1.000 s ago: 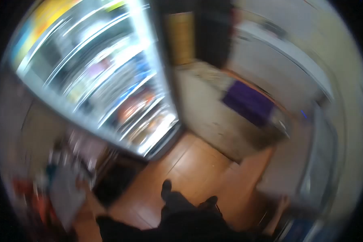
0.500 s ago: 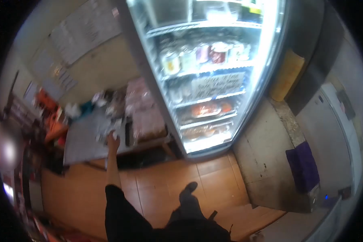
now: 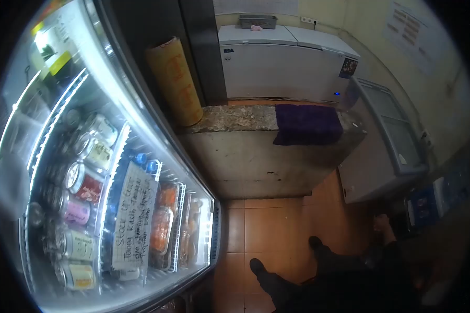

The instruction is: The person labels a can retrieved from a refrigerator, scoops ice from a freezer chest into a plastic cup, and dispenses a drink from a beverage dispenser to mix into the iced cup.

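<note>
My right hand point(image 3: 384, 227) hangs low at the right, beside a dark blue container-like item point(image 3: 423, 207). Its fingers are small and dim, so I cannot make out their pose or anything in them. My left hand is out of view. At the left stands a lit display fridge point(image 3: 156, 125) with jars on one shelf, including a red-labelled jar point(image 3: 84, 181) and a purple-labelled jar point(image 3: 75, 209). A handwritten sign point(image 3: 130, 219) covers part of the neighbouring shelf. Clear packs of orange food point(image 3: 163, 229) lie lower down.
A low wall point(image 3: 245, 161) bears a purple cloth point(image 3: 308, 124) and a yellow roll point(image 3: 176, 81) standing upright. Behind it is a white chest freezer point(image 3: 282, 65) with a grey tray point(image 3: 258, 21) on top. A glass-topped freezer point(image 3: 384, 141) stands right, beside the tiled floor point(image 3: 263, 224).
My view has swung right, from the metal table to the low wall and freezers. The left hand, earlier at clear plastic on that table, has left view; my right hand has come in.
</note>
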`<state>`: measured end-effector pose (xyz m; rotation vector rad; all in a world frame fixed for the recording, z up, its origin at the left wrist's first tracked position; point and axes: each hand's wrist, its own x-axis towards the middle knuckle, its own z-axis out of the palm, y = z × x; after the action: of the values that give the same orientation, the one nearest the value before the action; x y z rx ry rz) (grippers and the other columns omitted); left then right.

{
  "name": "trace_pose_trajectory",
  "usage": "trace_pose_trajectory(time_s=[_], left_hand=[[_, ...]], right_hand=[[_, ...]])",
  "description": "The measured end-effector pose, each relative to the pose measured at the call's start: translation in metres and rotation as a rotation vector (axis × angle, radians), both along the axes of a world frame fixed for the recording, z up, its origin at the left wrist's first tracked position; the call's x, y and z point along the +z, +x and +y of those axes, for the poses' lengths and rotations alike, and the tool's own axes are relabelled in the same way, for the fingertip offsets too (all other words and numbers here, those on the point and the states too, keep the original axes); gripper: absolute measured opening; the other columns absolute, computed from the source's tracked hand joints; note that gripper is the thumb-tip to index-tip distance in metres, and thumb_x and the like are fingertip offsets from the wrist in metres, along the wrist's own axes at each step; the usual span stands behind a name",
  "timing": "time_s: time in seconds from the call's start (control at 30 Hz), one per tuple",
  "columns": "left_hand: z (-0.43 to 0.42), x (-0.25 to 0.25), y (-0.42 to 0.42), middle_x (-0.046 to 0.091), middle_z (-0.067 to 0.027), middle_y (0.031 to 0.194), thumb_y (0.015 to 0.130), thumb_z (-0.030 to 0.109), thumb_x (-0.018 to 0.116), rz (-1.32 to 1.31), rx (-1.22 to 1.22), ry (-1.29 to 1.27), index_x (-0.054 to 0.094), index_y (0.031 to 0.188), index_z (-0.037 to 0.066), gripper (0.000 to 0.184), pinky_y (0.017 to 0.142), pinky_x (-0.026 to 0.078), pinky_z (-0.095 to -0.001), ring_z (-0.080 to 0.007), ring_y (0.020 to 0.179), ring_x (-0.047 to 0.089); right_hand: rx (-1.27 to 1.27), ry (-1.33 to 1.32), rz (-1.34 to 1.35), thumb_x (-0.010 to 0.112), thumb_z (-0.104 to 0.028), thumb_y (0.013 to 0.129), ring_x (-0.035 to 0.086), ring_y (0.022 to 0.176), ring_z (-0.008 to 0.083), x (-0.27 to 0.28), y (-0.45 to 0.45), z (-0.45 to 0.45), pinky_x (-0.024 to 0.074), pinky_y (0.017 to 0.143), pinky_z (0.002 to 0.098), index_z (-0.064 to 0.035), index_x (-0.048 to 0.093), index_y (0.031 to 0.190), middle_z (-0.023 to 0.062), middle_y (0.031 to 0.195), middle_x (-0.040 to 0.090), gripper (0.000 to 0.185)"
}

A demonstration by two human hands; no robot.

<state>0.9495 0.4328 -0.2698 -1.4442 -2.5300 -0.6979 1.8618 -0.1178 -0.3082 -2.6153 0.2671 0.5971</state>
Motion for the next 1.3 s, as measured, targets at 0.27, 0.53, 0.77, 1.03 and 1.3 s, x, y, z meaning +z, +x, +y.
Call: trace_pose_trajectory(time_s=[0.27,0.53,0.77,1.03,1.3], left_hand=[[0.003,0.109,0.282,0.044,-0.0204,0.135,0.087,0.039,0.064,-0.322,-0.363,0.243,0.034,0.14,0.003,0.071,0.1,0.041,-0.0428,-0.0334,0.12,0.048],[-0.081,0.176,0.639,0.045,-0.0196,0.135,0.089,0.038,0.062,-0.645,-0.644,0.254,0.035,0.14,0.004,0.067,0.098,0.043,-0.0426,-0.0325,0.118,0.049],[-0.129,0.198,0.863,0.045,-0.0189,0.134,0.09,0.037,0.06,-0.858,-0.784,0.186,0.036,0.14,0.006,0.064,0.096,0.044,-0.0425,-0.0316,0.117,0.05],[-0.087,0.181,1.079,0.046,-0.0181,0.134,0.092,0.036,0.059,-1.039,-0.837,0.09,0.037,0.14,0.007,0.061,0.095,0.046,-0.0423,-0.0307,0.116,0.051],[-0.044,0.207,1.297,0.046,-0.0173,0.133,0.094,0.035,0.057,-1.136,-0.966,-0.088,0.038,0.14,0.009,0.057,0.093,0.048,-0.0421,-0.0297,0.115,0.052]], right_hand=[[-0.164,0.069,-0.461,0.055,-0.009,0.088,0.066,0.066,0.0297,0.006,0.042,-0.042,0.0506,0.056,0.0372,0.0005,0.056,0.087,0.0151,0.077,0.065,0.009],[0.084,0.259,-0.931,0.052,-0.009,0.09,0.066,0.083,0.0346,0.018,0.268,-0.021,0.049,0.07,0.0379,-0.0034,0.058,0.099,0.0183,0.087,0.064,0.012],[0.125,0.53,-0.728,0.06,-0.023,0.089,0.062,0.071,0.0214,-0.01,0.512,0.113,0.0482,0.065,0.0344,-0.0006,0.064,0.094,0.0152,0.077,0.065,0.023],[0.229,0.518,-0.732,0.061,-0.018,0.08,0.063,0.073,0.0244,-0.017,0.75,0.203,0.0499,0.069,0.035,-0.0028,0.066,0.093,0.0133,0.083,0.066,0.021],[0.174,0.152,-0.75,0.051,-0.011,0.08,0.052,0.109,0.0364,-0.007,0.981,0.166,0.0428,0.093,0.0472,-0.0065,0.057,0.117,0.018,0.116,0.056,0.037]])
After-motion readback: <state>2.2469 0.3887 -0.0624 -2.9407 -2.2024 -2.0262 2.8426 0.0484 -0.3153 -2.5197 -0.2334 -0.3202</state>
